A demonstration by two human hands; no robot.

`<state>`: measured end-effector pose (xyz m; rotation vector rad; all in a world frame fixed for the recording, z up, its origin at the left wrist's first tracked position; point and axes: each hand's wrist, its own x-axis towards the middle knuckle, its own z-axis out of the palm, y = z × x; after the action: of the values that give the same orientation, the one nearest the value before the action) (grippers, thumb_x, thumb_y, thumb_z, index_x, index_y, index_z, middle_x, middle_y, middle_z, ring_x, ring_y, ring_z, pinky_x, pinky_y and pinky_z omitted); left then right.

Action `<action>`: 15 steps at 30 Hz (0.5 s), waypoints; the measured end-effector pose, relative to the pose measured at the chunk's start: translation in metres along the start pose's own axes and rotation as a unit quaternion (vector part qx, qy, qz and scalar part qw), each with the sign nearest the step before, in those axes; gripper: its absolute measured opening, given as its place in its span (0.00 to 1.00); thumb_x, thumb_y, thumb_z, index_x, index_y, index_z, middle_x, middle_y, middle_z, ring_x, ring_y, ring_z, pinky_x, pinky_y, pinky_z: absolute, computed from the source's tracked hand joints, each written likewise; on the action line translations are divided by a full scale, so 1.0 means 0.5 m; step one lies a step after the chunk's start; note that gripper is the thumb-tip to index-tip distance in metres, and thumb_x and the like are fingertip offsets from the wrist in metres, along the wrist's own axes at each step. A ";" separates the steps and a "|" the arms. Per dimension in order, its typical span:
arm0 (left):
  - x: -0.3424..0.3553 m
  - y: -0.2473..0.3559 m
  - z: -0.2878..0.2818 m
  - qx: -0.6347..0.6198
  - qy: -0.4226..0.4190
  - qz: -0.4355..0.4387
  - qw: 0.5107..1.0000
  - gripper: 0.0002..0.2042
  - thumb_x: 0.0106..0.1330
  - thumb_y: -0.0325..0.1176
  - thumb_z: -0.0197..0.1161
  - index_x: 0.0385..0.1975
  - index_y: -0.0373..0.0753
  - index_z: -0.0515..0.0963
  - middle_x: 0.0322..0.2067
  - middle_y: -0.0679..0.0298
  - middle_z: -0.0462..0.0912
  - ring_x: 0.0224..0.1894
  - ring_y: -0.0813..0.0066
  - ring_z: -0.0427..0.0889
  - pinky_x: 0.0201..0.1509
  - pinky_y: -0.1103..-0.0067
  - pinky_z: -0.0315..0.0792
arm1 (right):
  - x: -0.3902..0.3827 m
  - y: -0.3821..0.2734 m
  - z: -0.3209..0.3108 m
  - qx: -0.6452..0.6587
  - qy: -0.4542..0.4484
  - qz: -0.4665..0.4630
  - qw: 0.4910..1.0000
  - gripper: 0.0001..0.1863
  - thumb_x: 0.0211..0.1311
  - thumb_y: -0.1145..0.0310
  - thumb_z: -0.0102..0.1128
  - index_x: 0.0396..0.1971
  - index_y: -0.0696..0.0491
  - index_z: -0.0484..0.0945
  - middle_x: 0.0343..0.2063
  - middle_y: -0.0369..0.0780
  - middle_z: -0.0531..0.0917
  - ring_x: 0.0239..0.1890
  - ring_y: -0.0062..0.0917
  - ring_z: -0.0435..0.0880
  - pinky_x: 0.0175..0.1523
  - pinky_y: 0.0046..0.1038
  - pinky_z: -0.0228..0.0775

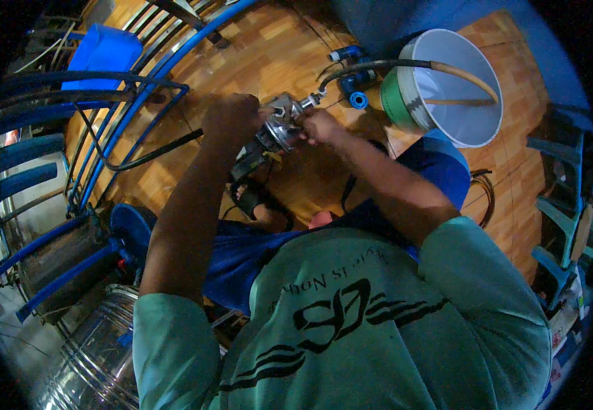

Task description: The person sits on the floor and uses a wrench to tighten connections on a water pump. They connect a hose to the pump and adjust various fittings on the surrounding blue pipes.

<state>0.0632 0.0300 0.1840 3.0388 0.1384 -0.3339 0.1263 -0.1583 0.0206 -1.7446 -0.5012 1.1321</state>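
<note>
A silvery metal device with a round chromed body and a threaded fitting, which looks like a small pump [281, 128], is between my hands in front of me. My left hand [236, 117] is closed at its left side, with the fingertips partly hidden. My right hand [320, 127] has its fingers bent and pressed against its right side. From the fitting at its top, a dark hose [378, 63] arches to the right and turns tan inside a white bucket [474, 75]. Below the device is a dark cylindrical part [247, 161], partly in shadow.
A blue pipe fitting [358, 100] lies beside the bucket on the wood-patterned floor [515, 178]. Blue metal racks [102, 154] and a blue tub [105, 53] stand left. A coiled hose [485, 198] lies right, near a blue-green stand [562, 212].
</note>
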 end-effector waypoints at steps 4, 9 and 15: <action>0.033 0.016 0.010 0.024 0.037 0.048 0.998 0.20 0.56 0.54 0.63 0.25 0.41 0.83 0.22 0.54 0.82 0.29 0.55 0.85 0.32 0.64 0.79 | 0.015 0.071 0.126 0.199 0.258 0.059 0.944 0.11 0.68 0.64 0.49 0.39 0.55 0.74 0.22 0.35 0.78 0.16 0.20 0.72 0.24 0.25 0.68; 0.005 -0.005 0.009 0.074 0.023 0.029 0.997 0.20 0.56 0.55 0.63 0.23 0.42 0.82 0.21 0.55 0.82 0.28 0.56 0.85 0.31 0.64 0.79 | -0.076 -0.073 0.067 0.273 0.077 0.137 0.949 0.13 0.69 0.62 0.49 0.46 0.54 0.72 0.23 0.38 0.78 0.17 0.20 0.72 0.23 0.26 0.68; 0.021 0.012 -0.005 0.081 0.015 0.058 0.995 0.20 0.57 0.55 0.61 0.26 0.42 0.83 0.24 0.56 0.83 0.29 0.56 0.85 0.32 0.64 0.79 | -0.038 0.006 -0.065 -0.227 0.047 0.004 0.973 0.21 0.68 0.54 0.49 0.47 0.56 0.75 0.35 0.48 0.82 0.36 0.35 0.83 0.41 0.36 0.74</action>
<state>0.0745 0.0252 0.1843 3.1953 -0.0674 -0.3058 0.1446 -0.1895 0.0302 -2.1816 -0.7377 0.9857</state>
